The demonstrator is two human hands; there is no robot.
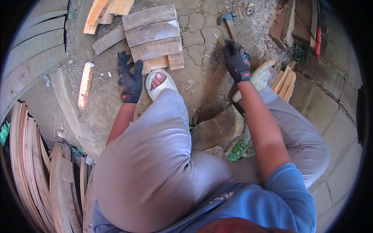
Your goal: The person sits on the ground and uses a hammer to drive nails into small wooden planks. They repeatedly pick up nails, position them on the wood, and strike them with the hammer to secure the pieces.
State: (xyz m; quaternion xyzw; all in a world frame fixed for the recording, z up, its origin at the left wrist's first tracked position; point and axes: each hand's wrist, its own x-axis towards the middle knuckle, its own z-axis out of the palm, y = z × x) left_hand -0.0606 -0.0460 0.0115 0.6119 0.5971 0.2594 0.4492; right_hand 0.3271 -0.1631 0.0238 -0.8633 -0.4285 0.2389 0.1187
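My right hand (236, 61), in a black glove with red marks, is closed over the handle of a claw hammer (230, 28). The hammer's head lies on the ground beyond the fingers, and the lower handle is hidden under the glove. Several loose nails (211, 50) are scattered just left of this hand. My left hand (130, 77), gloved alike, is held with fingers apart and nothing in it. It is next to the near left corner of a small slatted wooden piece (152, 31), made of grey boards with paler wood beneath its near edge.
My sandalled left foot (159, 82) is against the wooden piece's near side. A wood offcut (86, 85) lies left of my left hand, with more offcuts (105, 13) at the far left. Long planks (35, 163) are stacked at lower left. A large stone (219, 128) sits between my legs.
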